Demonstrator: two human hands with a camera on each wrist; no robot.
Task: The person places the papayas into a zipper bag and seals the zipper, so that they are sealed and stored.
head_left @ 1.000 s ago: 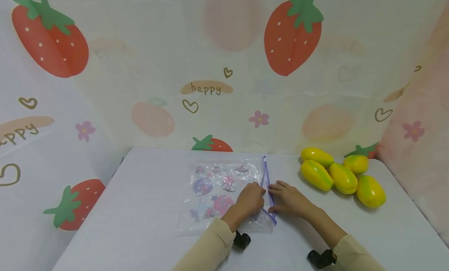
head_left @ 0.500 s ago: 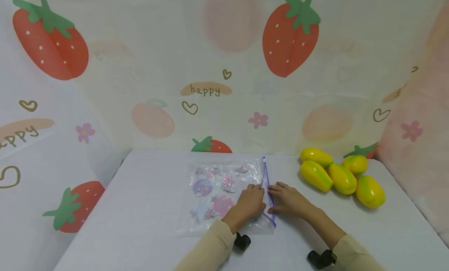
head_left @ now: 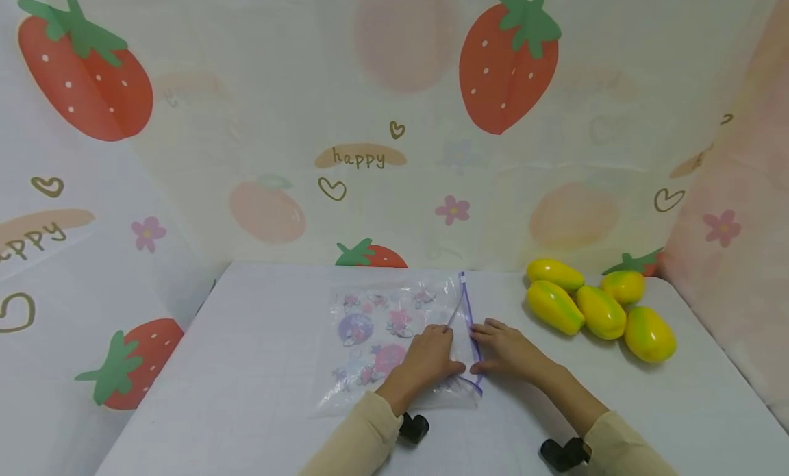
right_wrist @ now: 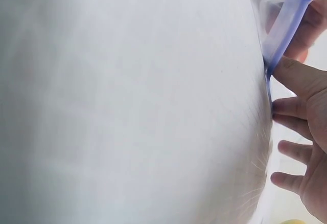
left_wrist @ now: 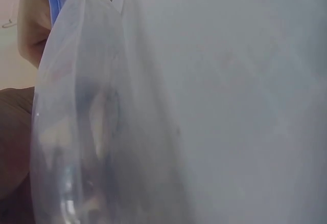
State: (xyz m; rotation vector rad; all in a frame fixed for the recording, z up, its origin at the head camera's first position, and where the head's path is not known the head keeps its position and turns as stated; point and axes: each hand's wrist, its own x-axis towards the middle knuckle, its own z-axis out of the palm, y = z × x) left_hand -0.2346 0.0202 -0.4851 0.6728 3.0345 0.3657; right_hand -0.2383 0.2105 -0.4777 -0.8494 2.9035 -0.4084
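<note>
A clear plastic zip bag (head_left: 357, 305) printed with pink and purple cartoon figures lies flat on the white table, its purple zip edge facing right. My left hand (head_left: 428, 353) lies over the mouth and grips the upper lip, drawing it back so the mouth gapes. Its fingertips are partly hidden. My right hand (head_left: 508, 353) holds the lower lip in place, its fingers fairly straight and their tips at the purple edge. In the right wrist view the thumb and fingers of the right hand (right_wrist: 317, 116) touch that blue-purple strip (right_wrist: 286, 35). The bag's side (left_wrist: 76, 106) partly covers the left wrist view.
Several yellow fruits with green streaks, mango-like (head_left: 603, 313), sit in a cluster at the right back of the table (head_left: 246, 353). A strawberry-printed cloth (head_left: 370, 209) closes off the back and sides. Black wrist cameras (head_left: 414, 428) hang below both wrists.
My left hand has shifted slightly left, pulling the upper lip with it, so the mouth gapes wider. The right hand stays in place at the lower lip. The fruits have not moved.
</note>
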